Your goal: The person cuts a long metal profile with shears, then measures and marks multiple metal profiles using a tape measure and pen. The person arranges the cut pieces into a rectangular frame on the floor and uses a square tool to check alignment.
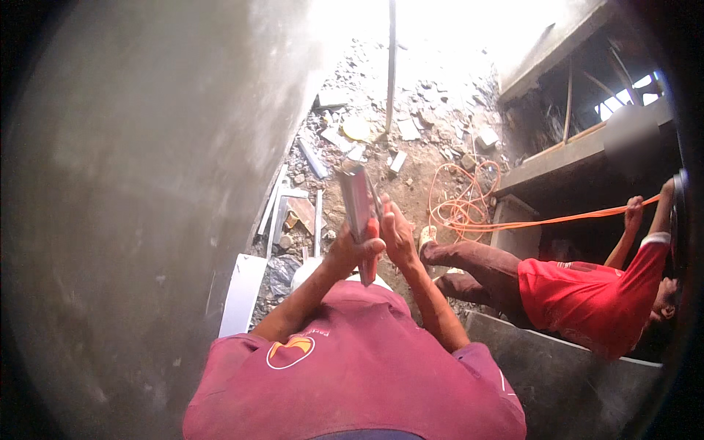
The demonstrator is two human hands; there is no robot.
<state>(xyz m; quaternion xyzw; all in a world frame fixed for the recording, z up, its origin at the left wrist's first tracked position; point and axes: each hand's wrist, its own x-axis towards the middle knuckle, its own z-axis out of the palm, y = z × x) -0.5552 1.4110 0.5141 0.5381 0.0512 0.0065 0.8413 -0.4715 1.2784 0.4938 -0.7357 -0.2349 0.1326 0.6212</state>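
"Flat metal tool (356,198), up front in the head view, caught in the left hand's (345,253) fingers! Why that grip?"

"Look at the thumb: it crosses over the red part (372,235) while the hand wraps the long body from the left. Clenched like that, probably, so the piece can't tip. Its far end rises past the fingertips; the near end points back below them, towards the shirt (359,359)."

"And the right hand (398,238)?"

"Uncurled, fingers stretched upward, just beside the tool. Whether they touch it, I can't tell from here! It looks placed for steadying, with the left doing the gripping."

"What's around those fingers?"

"Grey wall (147,183), well off to their left; rubble (425,92) beyond the tips; a white panel (243,293) behind the left ones, leaning perhaps because the footing is so rough."

"Now, out right of the fingers, that co-worker (587,297)!"

"Both fists closed round an orange cable (587,215)! Its stretch to the hands runs nearly straight, so presumably it's under some pull, while the loose loops lie on the ground, nearer our right fingers."
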